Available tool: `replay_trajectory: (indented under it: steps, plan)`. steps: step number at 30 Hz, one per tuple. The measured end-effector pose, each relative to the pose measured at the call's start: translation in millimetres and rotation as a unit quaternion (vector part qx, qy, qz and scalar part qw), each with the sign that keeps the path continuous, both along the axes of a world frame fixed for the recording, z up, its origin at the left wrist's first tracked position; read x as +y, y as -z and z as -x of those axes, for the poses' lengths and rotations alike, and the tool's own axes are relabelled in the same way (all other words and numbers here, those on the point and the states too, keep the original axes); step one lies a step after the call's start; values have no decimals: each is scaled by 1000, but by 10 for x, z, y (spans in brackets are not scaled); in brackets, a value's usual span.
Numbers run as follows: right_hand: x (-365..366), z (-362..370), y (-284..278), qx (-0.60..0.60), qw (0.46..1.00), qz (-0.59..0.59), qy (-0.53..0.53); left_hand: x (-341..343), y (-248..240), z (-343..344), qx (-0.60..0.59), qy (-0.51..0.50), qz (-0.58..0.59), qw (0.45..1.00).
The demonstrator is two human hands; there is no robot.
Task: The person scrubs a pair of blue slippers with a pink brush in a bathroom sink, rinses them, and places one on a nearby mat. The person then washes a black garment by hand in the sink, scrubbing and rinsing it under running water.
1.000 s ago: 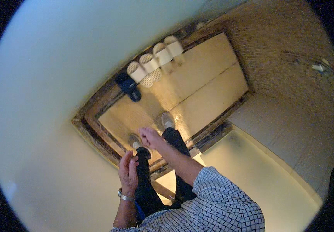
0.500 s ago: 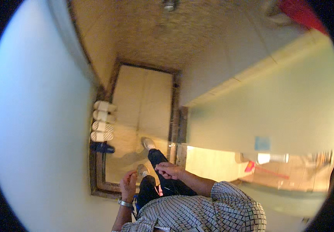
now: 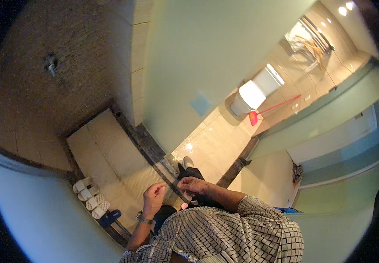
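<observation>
Both my hands are raised in front of my waist, a short gap apart. My left hand (image 3: 153, 198), a metal watch (image 3: 144, 218) on its wrist, has its fingers bent in and brought together. My right hand (image 3: 192, 187) is likewise closed, thumb against curled fingers. Whatever either hand may hold is too small or hidden. Neither hand touches anything around it. Below my right hand, one light shoe (image 3: 188, 162) is on the tiled floor past a dark stone sill (image 3: 152, 149).
Ahead to the right, a white toilet (image 3: 249, 97) stands beside a pink broom-like tool (image 3: 253, 118). A frosted glass panel (image 3: 185, 65) borders the opening. At left, several slippers (image 3: 95, 206) line the wall, and a metal tap (image 3: 50, 65) sticks out.
My view and body have turned right, bringing the toilet and bathroom floor into full view. One foot has stepped across the sill. Both hands keep nearly the same closed pose.
</observation>
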State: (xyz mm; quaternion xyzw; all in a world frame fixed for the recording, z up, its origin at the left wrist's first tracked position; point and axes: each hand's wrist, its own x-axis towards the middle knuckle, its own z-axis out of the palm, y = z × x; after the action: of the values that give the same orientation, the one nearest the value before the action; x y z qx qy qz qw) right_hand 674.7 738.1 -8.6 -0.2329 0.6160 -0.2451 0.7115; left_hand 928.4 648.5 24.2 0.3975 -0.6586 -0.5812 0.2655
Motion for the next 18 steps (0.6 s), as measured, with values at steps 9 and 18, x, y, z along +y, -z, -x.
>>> replay_trajectory:
  steps: [9, 18]
  plan:
    - [34, 1386, 381, -52, 997, 46, 24, -139, -327, 1710, -32, 231, -13, 972]
    - [-848, 3572, 949, -82, 990, 109, -36, -570, 188, 4090, -19, 242, -91, 966]
